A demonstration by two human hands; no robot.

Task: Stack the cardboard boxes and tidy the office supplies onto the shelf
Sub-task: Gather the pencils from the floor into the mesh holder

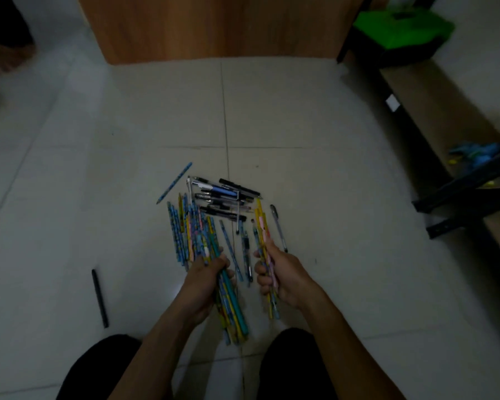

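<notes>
Head view: left hand (205, 281) curled tight round thick bundle of blue, yellow and teal pencils (232, 308). Right hand (283, 280) fisted round thinner yellow-and-pink pencil bunch (263, 238). Loose heap of black pens and patterned pencils (214, 206) on pale tiled floor (300, 111), 12 o'clock from hands. Lone black pen (99, 298) at 8 o'clock. Black-framed wooden shelf (416, 111) at 2 o'clock.

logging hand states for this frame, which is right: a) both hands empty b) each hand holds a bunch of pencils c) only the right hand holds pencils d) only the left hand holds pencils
b: the left hand grips a bundle of pencils, and the right hand grips a smaller bundle, both above the pens on the floor.
</notes>
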